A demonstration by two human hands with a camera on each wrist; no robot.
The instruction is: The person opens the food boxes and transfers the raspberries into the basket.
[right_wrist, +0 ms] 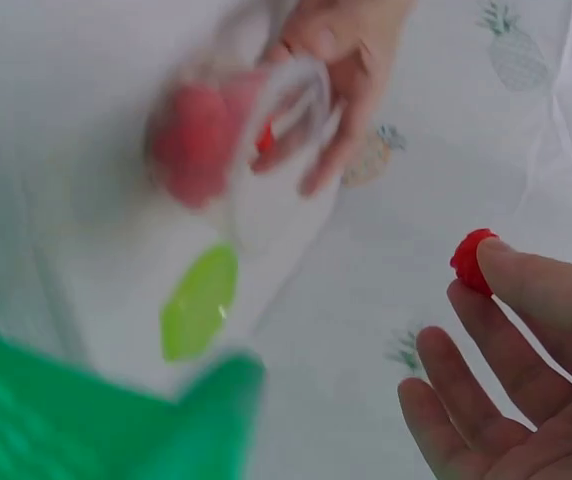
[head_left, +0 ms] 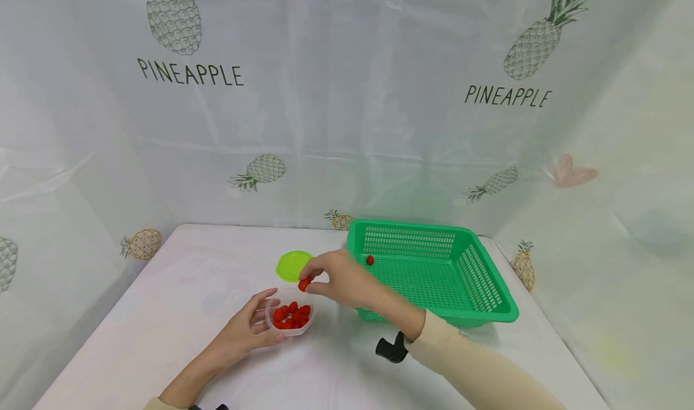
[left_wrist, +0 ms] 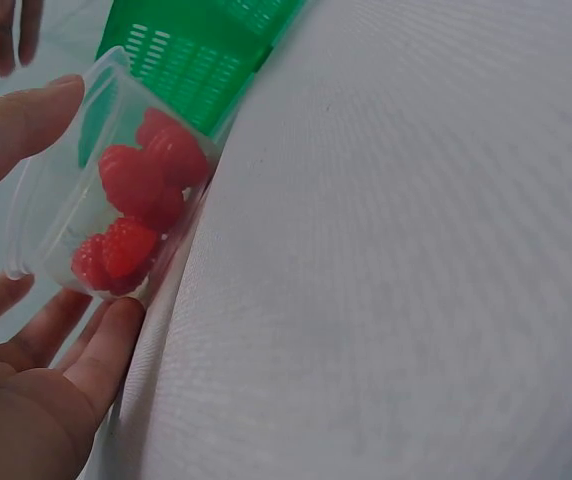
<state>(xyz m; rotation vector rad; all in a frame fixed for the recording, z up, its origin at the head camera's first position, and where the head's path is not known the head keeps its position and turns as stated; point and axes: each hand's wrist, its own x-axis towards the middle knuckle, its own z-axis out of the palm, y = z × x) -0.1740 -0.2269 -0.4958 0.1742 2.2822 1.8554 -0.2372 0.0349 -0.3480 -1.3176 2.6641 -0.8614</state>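
My right hand [head_left: 343, 276] pinches one raspberry [right_wrist: 474, 260] between thumb and fingertips, just above and beside a small clear plastic tub [head_left: 284, 295]. Several red raspberries [left_wrist: 131, 180] lie at the bottom of that tub. On the tub's left side, my left hand [head_left: 242, 333] holds it upright on the table, thumb on the near side and fingers around the far side. A single raspberry [head_left: 370, 259] sits in the green plastic basket [head_left: 490, 320], near its left wall.
A lime-green lid [head_left: 293, 266] lies flat on the white table [head_left: 211, 265] behind the tub. The basket stands to the right, close to the right forearm. A pineapple-print sheet [head_left: 347, 115] hangs behind the table.
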